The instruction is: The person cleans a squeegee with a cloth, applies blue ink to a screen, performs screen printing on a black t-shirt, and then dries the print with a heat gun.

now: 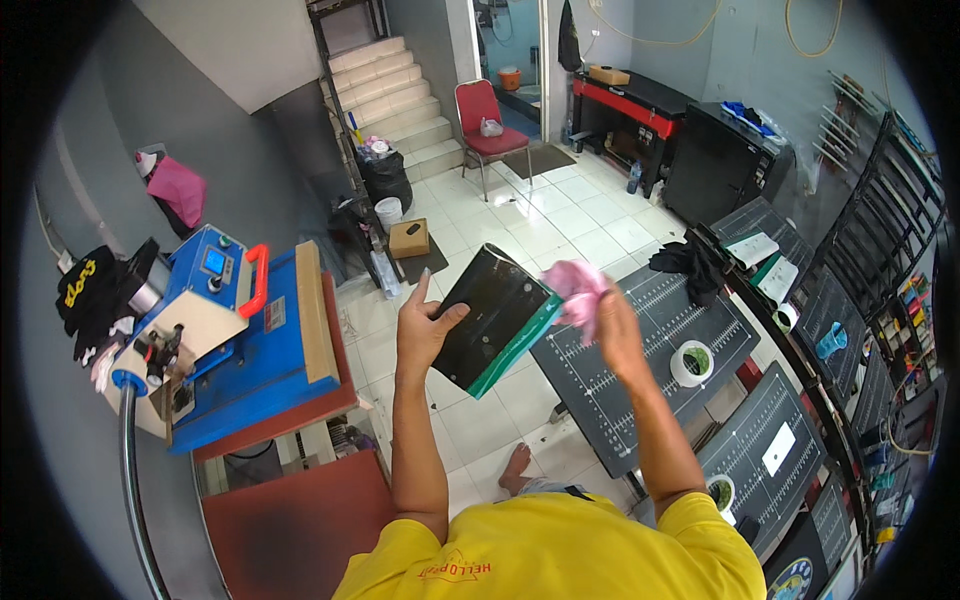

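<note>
Cloth and dark panel, both held in the air

Near the centre of the frame I see the dark panel with a green strip along its lower right edge. It is tilted, above the white tiled floor. The left hand holds it at its left side: the thumb lies on the dark face, one finger points upward, and the other fingers are mostly hidden from me.

The right hand, right of centre, has its fingers gathered around the pink cloth. This cloth overlaps the panel's right corner; how firmly it presses there, I cannot tell.

Below the right hand stands a grey table with white markings. On it are a white pot with green inside and a black cloth. At left of the frame is a machine with a red handle; at top centre, a red chair.
</note>
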The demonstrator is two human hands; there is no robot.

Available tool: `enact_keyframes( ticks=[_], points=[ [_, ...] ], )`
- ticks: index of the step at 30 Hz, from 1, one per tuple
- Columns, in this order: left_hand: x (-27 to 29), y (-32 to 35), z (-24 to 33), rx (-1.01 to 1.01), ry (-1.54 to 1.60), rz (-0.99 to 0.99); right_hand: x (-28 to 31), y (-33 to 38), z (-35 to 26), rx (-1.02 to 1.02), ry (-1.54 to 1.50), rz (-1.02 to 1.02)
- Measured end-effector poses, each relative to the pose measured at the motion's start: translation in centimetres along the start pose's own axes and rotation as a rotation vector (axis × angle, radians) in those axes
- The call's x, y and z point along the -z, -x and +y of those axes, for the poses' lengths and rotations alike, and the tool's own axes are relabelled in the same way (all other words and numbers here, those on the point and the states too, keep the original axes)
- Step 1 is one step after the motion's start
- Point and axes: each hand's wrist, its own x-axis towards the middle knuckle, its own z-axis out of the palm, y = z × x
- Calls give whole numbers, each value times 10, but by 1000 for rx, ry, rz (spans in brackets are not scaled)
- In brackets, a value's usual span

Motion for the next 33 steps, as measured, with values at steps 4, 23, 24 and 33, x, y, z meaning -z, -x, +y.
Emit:
enact_keyframes(
  ticks=[4, 23, 24, 33],
  points=[
    [-17, -62, -27, -36, 123, 0, -27, -45, -1, -42, 40, -180],
    [-116, -317, -93, -11, -33, -369, 5, -234, 122, 102, 486, 60],
    [-126, -333, -106, -8, 118, -421, 3, -242, 132, 118, 500, 109],
    [-164, -492, -177, -73, 133, -862, -33, -356, 219, -278, 458, 307]
  ],
)
